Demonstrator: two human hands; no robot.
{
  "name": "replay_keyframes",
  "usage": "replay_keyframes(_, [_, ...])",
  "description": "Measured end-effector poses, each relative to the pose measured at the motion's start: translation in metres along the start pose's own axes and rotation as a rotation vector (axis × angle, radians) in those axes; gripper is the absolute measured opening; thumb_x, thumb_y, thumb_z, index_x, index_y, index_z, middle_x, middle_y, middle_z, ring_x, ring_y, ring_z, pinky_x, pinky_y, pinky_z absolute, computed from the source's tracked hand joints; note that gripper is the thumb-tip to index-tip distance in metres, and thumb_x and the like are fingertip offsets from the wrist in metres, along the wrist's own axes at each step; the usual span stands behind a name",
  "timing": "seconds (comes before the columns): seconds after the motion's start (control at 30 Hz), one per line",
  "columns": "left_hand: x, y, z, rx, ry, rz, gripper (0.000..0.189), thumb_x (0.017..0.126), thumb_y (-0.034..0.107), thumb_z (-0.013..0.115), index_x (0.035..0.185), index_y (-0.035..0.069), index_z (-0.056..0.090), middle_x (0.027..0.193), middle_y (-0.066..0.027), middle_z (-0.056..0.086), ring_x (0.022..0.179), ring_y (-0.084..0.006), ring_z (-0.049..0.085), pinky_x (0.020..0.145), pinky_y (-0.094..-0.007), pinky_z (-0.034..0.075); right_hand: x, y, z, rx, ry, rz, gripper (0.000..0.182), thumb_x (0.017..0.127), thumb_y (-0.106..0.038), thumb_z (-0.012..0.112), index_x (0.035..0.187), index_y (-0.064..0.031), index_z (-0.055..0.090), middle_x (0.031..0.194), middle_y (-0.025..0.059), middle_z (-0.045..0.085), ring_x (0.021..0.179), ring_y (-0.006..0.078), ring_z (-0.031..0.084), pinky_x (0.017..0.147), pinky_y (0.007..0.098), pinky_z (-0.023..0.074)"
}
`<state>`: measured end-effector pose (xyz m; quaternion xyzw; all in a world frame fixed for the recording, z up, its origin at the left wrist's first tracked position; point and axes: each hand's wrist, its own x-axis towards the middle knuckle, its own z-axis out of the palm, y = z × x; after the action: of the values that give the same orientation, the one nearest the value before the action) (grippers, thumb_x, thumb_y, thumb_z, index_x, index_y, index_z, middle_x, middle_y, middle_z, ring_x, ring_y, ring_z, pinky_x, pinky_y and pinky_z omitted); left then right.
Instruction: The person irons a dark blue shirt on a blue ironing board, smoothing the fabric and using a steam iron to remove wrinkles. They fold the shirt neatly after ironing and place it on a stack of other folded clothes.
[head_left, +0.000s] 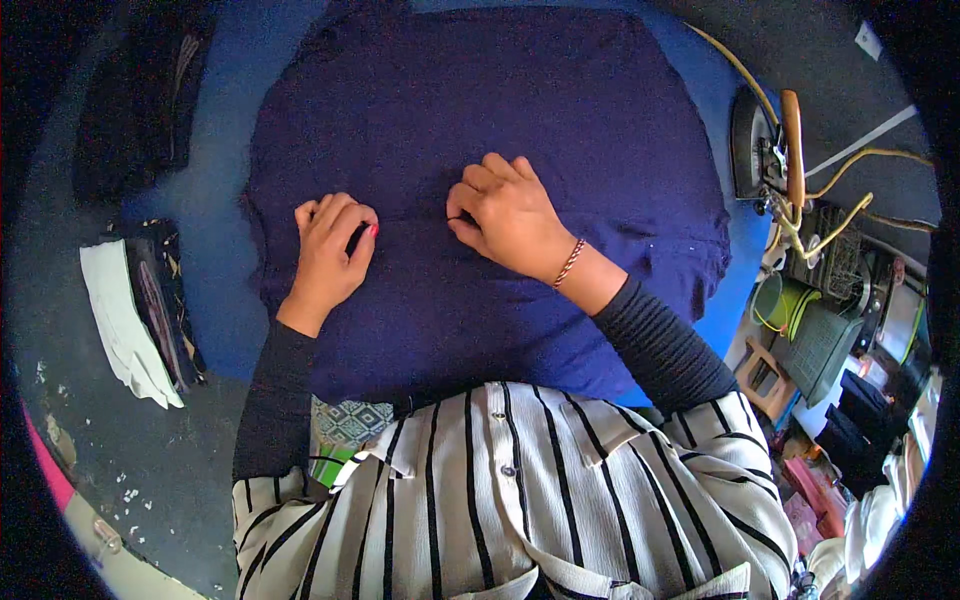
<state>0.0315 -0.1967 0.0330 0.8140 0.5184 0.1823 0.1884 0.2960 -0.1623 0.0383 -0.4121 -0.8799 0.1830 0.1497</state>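
A large dark navy cloth (480, 97) is spread over a blue-covered work surface (225, 300). Both hands are on its middle, a short way apart. My left hand (334, 240) has thumb and fingers bent towards each other at a faint crosswise fold or seam. My right hand (502, 210) is curled, its thumb and forefinger brought together at the same line. Whether either hand pinches the fabric cannot be told. The near part of the cloth lies wrinkled close to my striped shirt.
An electric iron (757, 150) with a wooden handle stands at the right edge, its cord trailing right. Folded white cloth (127, 322) and dark patterned cloths (161, 300) lie at left, below dark fabric (142, 112). A plastic stool (765, 379) and crates (821, 349) are lower right.
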Motion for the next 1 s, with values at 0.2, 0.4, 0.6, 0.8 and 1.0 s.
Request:
replay_keyframes(0.2, [0.000,0.001,0.001,0.015,0.023,-0.006,0.016,0.080,0.017,0.074,0.093,0.012,0.064,0.092,-0.0041,0.057,0.094,-0.0223,0.056,0.090,-0.0391,0.032,-0.018,0.019,-0.041,0.046,0.153,0.101,0.016,0.077,-0.020,0.075,0.088,-0.0141,0.065,0.086,0.0054,0.061,0.090,0.0261,0.059,0.075,0.0415,0.0452])
replay_keyframes(0.4, [0.011,0.016,0.007,-0.031,0.059,0.047,0.009,0.082,0.010,0.069,0.088,0.012,0.061,0.089,-0.0029,0.055,0.090,-0.0211,0.054,0.087,-0.0375,0.029,-0.119,0.078,-0.098,-0.005,0.227,1.032,0.027,0.084,-0.033,0.074,0.095,-0.0092,0.068,0.092,0.0139,0.067,0.085,0.0318,0.066,0.075,0.0426,0.0515])
replay_keyframes(0.6, [0.018,0.016,0.008,-0.021,-0.001,0.059,0.008,0.085,0.007,0.064,0.092,0.011,0.060,0.090,-0.0049,0.056,0.091,-0.0222,0.056,0.089,-0.0378,0.030,-0.170,0.096,-0.072,0.375,0.180,1.203,0.028,0.087,-0.032,0.073,0.088,-0.0048,0.069,0.084,0.0054,0.067,0.075,0.0152,0.061,0.067,0.0304,0.0474])
replay_keyframes(0.8, [0.017,0.016,0.003,-0.126,-0.021,-0.042,0.007,0.089,0.006,0.060,0.095,0.009,0.061,0.095,-0.0067,0.059,0.094,-0.0233,0.057,0.090,-0.0370,0.033,-0.160,0.092,-0.073,0.653,0.482,0.995,0.010,0.092,-0.009,0.065,0.083,-0.0064,0.060,0.075,-0.0043,0.059,0.071,0.0056,0.053,0.067,0.0219,0.0421])
replay_keyframes(1.0, [0.012,0.012,0.020,-0.099,0.045,-0.009,0.010,0.091,0.005,0.056,0.100,0.008,0.059,0.096,-0.0092,0.059,0.095,-0.0255,0.058,0.088,-0.0378,0.036,-0.166,0.099,-0.075,0.563,0.359,0.893,0.010,0.092,-0.005,0.061,0.097,-0.0046,0.070,0.081,0.0002,0.067,0.075,0.0125,0.057,0.075,0.0283,0.0471])
